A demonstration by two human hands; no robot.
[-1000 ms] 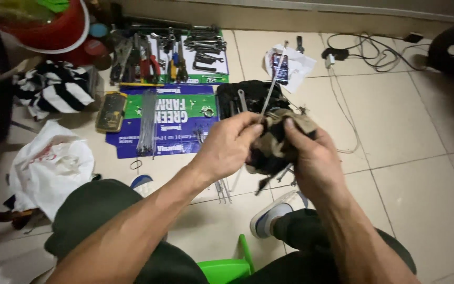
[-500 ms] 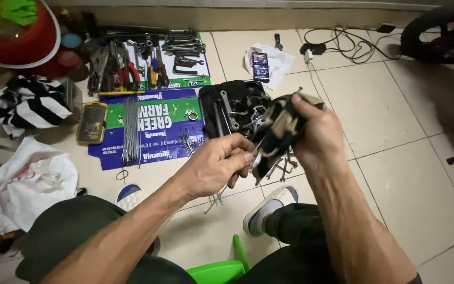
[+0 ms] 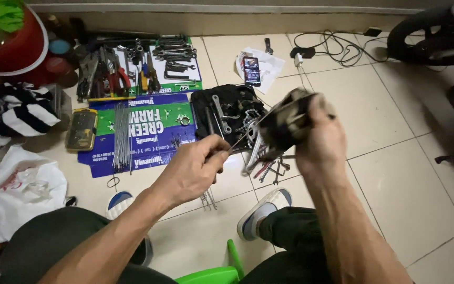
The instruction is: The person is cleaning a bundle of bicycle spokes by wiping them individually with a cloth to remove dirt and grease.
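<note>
While you sit over the tiled floor (image 3: pixel 395 158), your right hand (image 3: pixel 319 139) is closed round a dark, rag-wrapped part (image 3: pixel 285 123) held up at centre-right, above the black tool pouch (image 3: pixel 222 113); your left hand (image 3: pixel 195 171) pinches a thin metal spoke (image 3: pixel 243 141) btwn thumb & fingertips, its far end meeting the part; the image is blurred there, so what the part is can't be told. The spoke looks light, springy & easily bent, so hold it near the end you're working; the part seems dense, prob. greasy, best gripped through the rag. Nearby: a spoke bundle (image 3: pixel 122 137) on flattened cardboard (image 3: pixel 148 131), pliers & spanners (image 3: pixel 132 66), a phone (image 3: pixel 251 70).
</note>
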